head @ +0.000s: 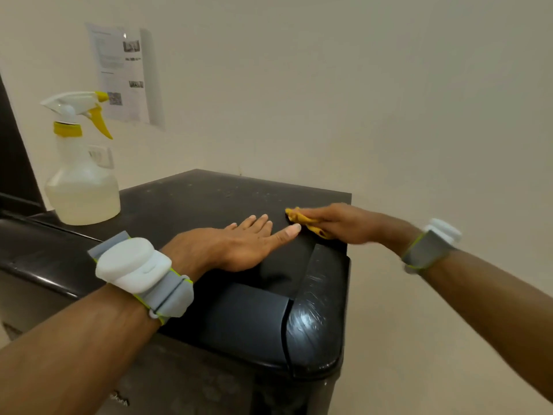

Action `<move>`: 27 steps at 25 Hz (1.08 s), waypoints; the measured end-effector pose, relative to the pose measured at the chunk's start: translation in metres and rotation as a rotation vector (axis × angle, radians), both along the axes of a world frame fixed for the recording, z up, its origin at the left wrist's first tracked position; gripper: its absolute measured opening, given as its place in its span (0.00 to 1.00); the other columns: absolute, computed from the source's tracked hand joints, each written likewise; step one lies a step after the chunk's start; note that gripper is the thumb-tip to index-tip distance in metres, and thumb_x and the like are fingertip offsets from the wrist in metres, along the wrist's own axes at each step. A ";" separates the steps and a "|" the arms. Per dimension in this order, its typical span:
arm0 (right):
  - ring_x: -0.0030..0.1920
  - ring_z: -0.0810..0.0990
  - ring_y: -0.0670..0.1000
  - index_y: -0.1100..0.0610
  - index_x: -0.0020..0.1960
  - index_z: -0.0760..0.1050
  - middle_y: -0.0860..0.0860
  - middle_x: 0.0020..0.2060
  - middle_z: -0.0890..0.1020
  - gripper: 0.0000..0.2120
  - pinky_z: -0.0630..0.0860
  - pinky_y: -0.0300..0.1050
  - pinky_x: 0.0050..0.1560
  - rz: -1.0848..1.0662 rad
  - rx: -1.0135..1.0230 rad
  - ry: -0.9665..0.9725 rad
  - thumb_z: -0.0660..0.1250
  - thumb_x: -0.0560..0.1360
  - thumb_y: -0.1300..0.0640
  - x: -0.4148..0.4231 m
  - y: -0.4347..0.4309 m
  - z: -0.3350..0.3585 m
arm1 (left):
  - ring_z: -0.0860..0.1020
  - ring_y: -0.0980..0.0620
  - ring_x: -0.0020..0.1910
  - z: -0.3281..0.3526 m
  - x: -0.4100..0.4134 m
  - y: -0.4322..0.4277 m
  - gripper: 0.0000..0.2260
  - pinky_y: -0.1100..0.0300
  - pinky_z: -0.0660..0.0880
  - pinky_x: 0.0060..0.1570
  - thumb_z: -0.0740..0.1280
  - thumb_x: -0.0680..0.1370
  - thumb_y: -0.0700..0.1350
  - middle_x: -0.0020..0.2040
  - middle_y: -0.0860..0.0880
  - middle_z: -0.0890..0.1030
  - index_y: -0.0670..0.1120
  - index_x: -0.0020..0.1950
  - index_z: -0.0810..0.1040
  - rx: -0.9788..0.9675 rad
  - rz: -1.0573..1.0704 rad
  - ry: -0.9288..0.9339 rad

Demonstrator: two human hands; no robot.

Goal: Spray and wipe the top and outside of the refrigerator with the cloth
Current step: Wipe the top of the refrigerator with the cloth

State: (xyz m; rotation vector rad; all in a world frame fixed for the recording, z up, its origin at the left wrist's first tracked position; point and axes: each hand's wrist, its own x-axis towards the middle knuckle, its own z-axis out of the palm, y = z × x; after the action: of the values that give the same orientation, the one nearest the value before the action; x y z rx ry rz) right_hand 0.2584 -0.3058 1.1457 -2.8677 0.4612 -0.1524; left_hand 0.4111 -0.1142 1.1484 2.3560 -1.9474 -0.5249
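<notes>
The black refrigerator's top (197,199) fills the middle of the view, dusty toward the back. My left hand (239,244) lies flat on it, fingers straight and spread. Just to its right, my right hand (338,223) presses a crumpled yellow cloth (302,220) onto the top near the right edge, fingers lying over it and the cloth bunched beneath them. A clear spray bottle (82,175) with a white and yellow trigger head stands upright at the top's left rear, holding pale liquid, apart from both hands.
A beige wall runs behind and to the right of the fridge. A printed sheet (122,73) and a wall socket (100,155) are on the wall behind the bottle. The fridge's glossy front corner (314,319) curves down toward me.
</notes>
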 end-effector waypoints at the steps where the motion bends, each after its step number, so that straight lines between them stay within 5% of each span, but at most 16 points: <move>1: 0.66 0.76 0.53 0.43 0.76 0.64 0.48 0.68 0.76 0.20 0.70 0.48 0.69 -0.023 -0.008 0.005 0.56 0.84 0.49 0.013 -0.001 -0.003 | 0.36 0.55 0.78 0.001 0.000 0.001 0.47 0.46 0.39 0.78 0.33 0.64 0.74 0.80 0.53 0.38 0.53 0.80 0.38 0.007 0.000 0.007; 6: 0.68 0.72 0.41 0.47 0.77 0.62 0.45 0.73 0.70 0.22 0.68 0.37 0.69 0.125 0.059 -0.072 0.57 0.84 0.56 -0.007 0.014 -0.012 | 0.38 0.57 0.78 -0.003 0.004 0.002 0.33 0.47 0.38 0.78 0.34 0.72 0.71 0.80 0.57 0.40 0.62 0.76 0.38 -0.046 -0.003 0.079; 8: 0.61 0.74 0.37 0.47 0.76 0.65 0.39 0.71 0.71 0.21 0.70 0.28 0.59 0.090 0.081 -0.036 0.57 0.84 0.56 -0.029 0.003 -0.017 | 0.38 0.57 0.78 -0.004 0.005 0.003 0.39 0.48 0.38 0.78 0.33 0.69 0.72 0.81 0.56 0.41 0.59 0.79 0.40 -0.047 -0.016 0.076; 10: 0.52 0.77 0.42 0.48 0.74 0.68 0.44 0.62 0.79 0.19 0.68 0.23 0.50 -0.029 0.028 -0.078 0.56 0.84 0.55 -0.023 -0.017 -0.016 | 0.39 0.58 0.78 -0.003 0.005 0.004 0.43 0.49 0.38 0.78 0.33 0.66 0.73 0.81 0.57 0.41 0.57 0.80 0.41 -0.044 -0.009 0.093; 12: 0.55 0.79 0.49 0.49 0.74 0.69 0.49 0.60 0.80 0.19 0.68 0.25 0.52 -0.039 0.135 -0.103 0.57 0.84 0.56 -0.008 -0.024 -0.020 | 0.39 0.58 0.78 -0.001 0.004 0.002 0.41 0.49 0.38 0.78 0.34 0.67 0.73 0.81 0.57 0.41 0.59 0.79 0.40 -0.036 -0.011 0.091; 14: 0.67 0.75 0.52 0.51 0.75 0.66 0.49 0.68 0.76 0.20 0.69 0.33 0.64 0.028 0.149 -0.098 0.57 0.84 0.58 0.005 -0.012 -0.028 | 0.39 0.58 0.78 -0.002 0.004 0.002 0.37 0.49 0.39 0.78 0.34 0.69 0.72 0.81 0.57 0.41 0.62 0.77 0.38 -0.039 -0.022 0.079; 16: 0.74 0.66 0.48 0.52 0.76 0.64 0.47 0.74 0.69 0.21 0.65 0.38 0.72 0.131 0.065 -0.122 0.57 0.84 0.59 -0.008 0.000 -0.025 | 0.39 0.58 0.78 -0.002 0.006 0.002 0.42 0.49 0.39 0.78 0.33 0.66 0.73 0.81 0.56 0.41 0.59 0.79 0.39 -0.040 -0.022 0.088; 18: 0.69 0.70 0.38 0.50 0.75 0.65 0.42 0.73 0.70 0.21 0.67 0.32 0.67 0.161 0.045 -0.132 0.56 0.83 0.60 -0.034 -0.004 -0.028 | 0.38 0.58 0.78 -0.003 0.006 0.003 0.46 0.48 0.39 0.78 0.33 0.64 0.74 0.81 0.57 0.41 0.57 0.79 0.40 -0.034 -0.025 0.090; 20: 0.58 0.79 0.38 0.47 0.73 0.67 0.45 0.67 0.76 0.19 0.72 0.30 0.58 0.025 -0.012 -0.178 0.57 0.83 0.59 -0.038 -0.015 -0.024 | 0.38 0.58 0.78 -0.002 0.005 0.003 0.48 0.49 0.39 0.78 0.33 0.62 0.76 0.80 0.57 0.41 0.57 0.80 0.41 -0.033 -0.023 0.090; 23: 0.63 0.77 0.56 0.47 0.73 0.68 0.52 0.66 0.78 0.19 0.71 0.45 0.67 -0.079 0.102 -0.123 0.58 0.83 0.57 -0.004 -0.025 -0.025 | 0.38 0.58 0.78 0.001 0.004 0.002 0.47 0.49 0.39 0.78 0.33 0.63 0.75 0.81 0.56 0.40 0.56 0.79 0.40 -0.024 -0.018 0.078; 27: 0.71 0.71 0.45 0.49 0.75 0.65 0.40 0.71 0.71 0.21 0.67 0.40 0.71 0.171 0.159 -0.217 0.58 0.83 0.58 -0.027 0.013 -0.027 | 0.38 0.56 0.78 0.001 0.002 0.001 0.44 0.47 0.39 0.78 0.33 0.66 0.72 0.81 0.55 0.40 0.55 0.80 0.39 -0.009 -0.021 0.057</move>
State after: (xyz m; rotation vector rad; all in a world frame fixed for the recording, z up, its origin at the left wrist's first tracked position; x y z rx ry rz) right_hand 0.2313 -0.2925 1.1188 -2.6788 0.1766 -0.3747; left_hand 0.4132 -0.1129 1.1494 2.2916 -1.9475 -0.5768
